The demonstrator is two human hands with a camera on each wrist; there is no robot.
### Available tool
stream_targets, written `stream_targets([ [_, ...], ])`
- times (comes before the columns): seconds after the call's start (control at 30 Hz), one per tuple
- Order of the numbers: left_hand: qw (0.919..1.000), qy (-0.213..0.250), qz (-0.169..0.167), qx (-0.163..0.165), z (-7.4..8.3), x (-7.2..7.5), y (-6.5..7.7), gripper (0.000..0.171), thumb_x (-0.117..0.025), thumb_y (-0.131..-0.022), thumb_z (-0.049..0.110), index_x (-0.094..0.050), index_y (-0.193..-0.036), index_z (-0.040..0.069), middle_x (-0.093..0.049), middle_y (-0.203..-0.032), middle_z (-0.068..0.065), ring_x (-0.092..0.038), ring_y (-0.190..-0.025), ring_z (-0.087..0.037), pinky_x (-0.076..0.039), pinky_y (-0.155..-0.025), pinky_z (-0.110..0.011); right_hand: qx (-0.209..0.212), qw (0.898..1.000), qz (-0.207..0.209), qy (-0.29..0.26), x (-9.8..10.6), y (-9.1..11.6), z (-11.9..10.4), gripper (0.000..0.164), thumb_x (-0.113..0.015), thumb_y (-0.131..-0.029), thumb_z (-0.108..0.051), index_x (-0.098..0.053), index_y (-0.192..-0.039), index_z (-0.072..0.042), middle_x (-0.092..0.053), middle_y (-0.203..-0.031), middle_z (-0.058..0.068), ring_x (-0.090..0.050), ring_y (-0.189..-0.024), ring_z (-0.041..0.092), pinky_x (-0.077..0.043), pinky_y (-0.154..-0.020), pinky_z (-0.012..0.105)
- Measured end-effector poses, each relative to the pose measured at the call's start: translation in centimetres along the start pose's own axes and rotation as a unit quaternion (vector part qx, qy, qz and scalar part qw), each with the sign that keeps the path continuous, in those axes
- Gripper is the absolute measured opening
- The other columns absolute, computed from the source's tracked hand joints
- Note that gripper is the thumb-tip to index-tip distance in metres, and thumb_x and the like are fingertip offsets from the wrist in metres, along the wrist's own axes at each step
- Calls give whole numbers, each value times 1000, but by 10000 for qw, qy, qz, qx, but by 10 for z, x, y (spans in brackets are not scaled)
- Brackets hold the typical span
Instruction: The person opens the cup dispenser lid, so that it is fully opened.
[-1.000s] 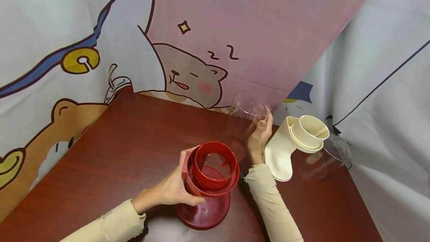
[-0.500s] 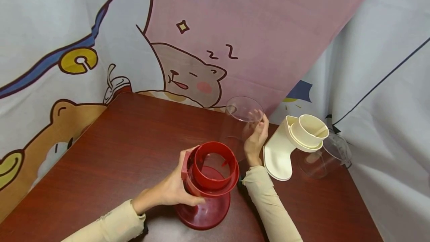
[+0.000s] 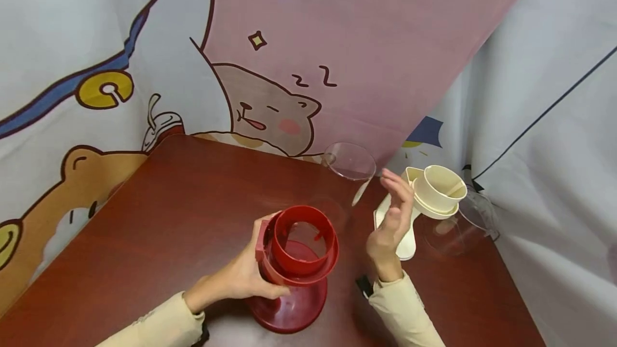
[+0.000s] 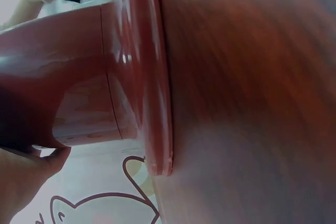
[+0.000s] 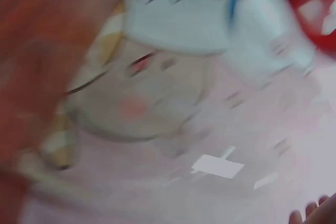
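My left hand (image 3: 241, 274) grips the side of a red plastic stand (image 3: 301, 273), which has an open ring on top and a wide round foot (image 3: 289, 319). In the left wrist view the red column (image 4: 79, 72) lies sideways across the picture, with part of that hand at lower left. Behind the stand a clear cylinder (image 3: 354, 178) stands upright on the table. My right hand (image 3: 391, 224) holds nothing; its fingers are extended between the cylinder and a cream plastic stand (image 3: 431, 200), partly covering the latter. The right wrist view is blurred, with fingertips (image 5: 311, 212) in the lower right corner.
Another clear container (image 3: 474, 213) with a handle-like part lies beyond the cream stand, near the right edge of the brown table (image 3: 193, 202). Printed cloth (image 3: 270, 9) hangs along the back and left, and white cloth (image 3: 544, 175) hangs at right.
The right hand first shifted the clear cylinder slightly left and nearer, then let go and drew back to the right. The left hand keeps its grip on the red stand.
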State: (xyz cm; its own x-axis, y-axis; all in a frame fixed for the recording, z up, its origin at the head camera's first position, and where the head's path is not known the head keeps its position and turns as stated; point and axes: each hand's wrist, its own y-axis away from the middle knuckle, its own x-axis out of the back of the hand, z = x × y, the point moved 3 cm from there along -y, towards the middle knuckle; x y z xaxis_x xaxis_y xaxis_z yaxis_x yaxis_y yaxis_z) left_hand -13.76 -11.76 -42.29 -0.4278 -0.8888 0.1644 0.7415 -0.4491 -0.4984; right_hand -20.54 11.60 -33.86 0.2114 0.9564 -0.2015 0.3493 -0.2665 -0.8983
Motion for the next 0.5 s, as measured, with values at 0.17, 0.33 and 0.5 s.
stream_targets([
  [0.17, 9994, -258, 209, 31, 5, 6, 3, 124, -94, -63, 13, -10, -155, 15, -28, -156, -6, -41, -138, -20, -41, -111, -26, -309, 9687, -2371, -666, -30, 3, -25, 67, -37, -105, -47, -51, -122, 16, -60, -131, 20, -54, -127, 27, -39, -112, 37],
  [0.33, 9941, -885, 516, 369, 19, 2, 10, 124, -90, -72, 37, -3, -159, 21, -18, -164, 1, -28, -148, -18, -25, -118, -19, -1615, 9058, -3822, -855, -40, 15, -19, 79, -23, -102, -62, -42, -143, 4, -50, -145, 20, -46, -135, 28, -36, -115, 39],
  [0.5, 9555, -2769, 1019, -17, 57, -11, 21, 100, -68, -89, 48, -10, -160, 8, -9, -168, -9, -19, -153, -30, -8, -123, -21, -2495, 8410, -4585, -1426, -39, 25, -17, 88, -18, -99, -70, -31, -153, -2, -36, -158, 14, -35, -143, 33, -31, -119, 36],
])
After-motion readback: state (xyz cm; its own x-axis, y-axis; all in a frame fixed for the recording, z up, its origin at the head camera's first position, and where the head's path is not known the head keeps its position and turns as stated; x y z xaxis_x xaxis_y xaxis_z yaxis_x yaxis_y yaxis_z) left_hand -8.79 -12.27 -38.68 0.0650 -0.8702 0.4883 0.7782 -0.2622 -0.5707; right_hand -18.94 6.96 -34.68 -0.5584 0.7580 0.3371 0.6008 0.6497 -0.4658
